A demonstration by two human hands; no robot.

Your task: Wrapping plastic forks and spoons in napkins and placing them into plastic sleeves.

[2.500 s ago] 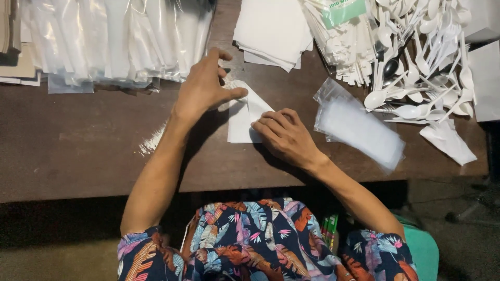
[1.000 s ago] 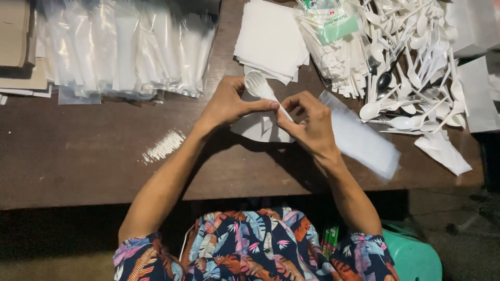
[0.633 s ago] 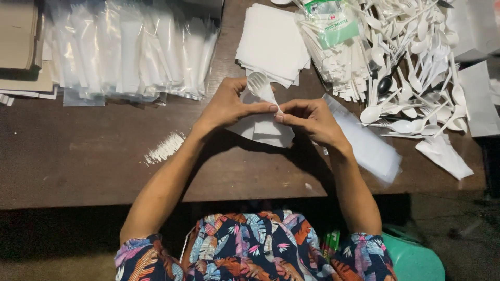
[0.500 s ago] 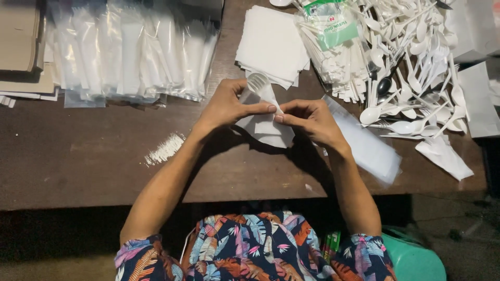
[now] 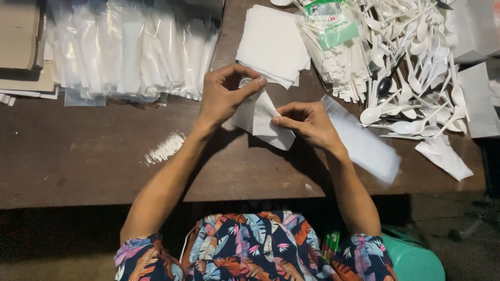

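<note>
White napkin point(image 5: 263, 117) pinched in both our hands, left hand point(image 5: 224, 96) and right hand point(image 5: 307, 122), above the dark wooden bench point(image 5: 78, 161).
Beyond the napkin lies a napkin stack point(image 5: 271, 44); right of it, loose plastic spoons point(image 5: 416, 62); left, clear packets point(image 5: 130, 52).

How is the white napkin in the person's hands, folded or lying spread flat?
Folded. The white napkin is lifted off the table; left hand and right hand pinch it, with creased layers visible.

White napkin point(image 5: 263, 117) wraps something under the left hand point(image 5: 224, 96), contents mostly hidden. Cardboard stack point(image 5: 21, 41) cut by left edge. Spoon pile point(image 5: 411, 62) and white boxes point(image 5: 476, 31) cropped top and right. Green tub point(image 5: 411, 257) cut off at bottom; worktop point(image 5: 78, 161) runs out of frame.
</note>
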